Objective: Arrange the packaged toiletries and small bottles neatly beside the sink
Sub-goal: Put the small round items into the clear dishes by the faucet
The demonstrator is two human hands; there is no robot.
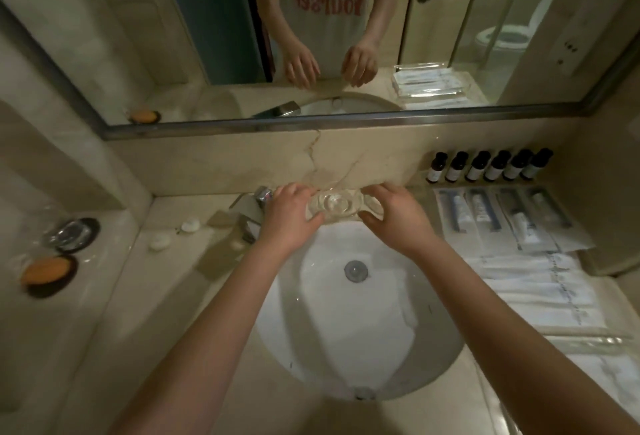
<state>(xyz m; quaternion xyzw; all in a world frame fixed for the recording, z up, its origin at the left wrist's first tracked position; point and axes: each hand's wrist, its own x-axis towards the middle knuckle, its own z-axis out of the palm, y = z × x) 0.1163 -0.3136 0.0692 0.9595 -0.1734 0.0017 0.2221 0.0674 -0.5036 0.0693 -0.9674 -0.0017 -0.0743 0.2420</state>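
Two clear glasses (334, 204) stand side by side on the counter behind the white sink (349, 313), against the back wall. My left hand (291, 216) grips the left glass and my right hand (394, 216) grips the right one. Several small dark bottles (488, 166) with white labels stand in a row at the back right. In front of them several packaged toiletries (502, 216) lie side by side on the counter.
A chrome faucet (256, 208) sits left of the glasses. Two small white round items (173, 234) lie at the left. A glass ashtray (72, 235) and an orange soap dish (48, 273) sit far left. Folded white towels (540, 296) lie right of the sink, with a mirror above.
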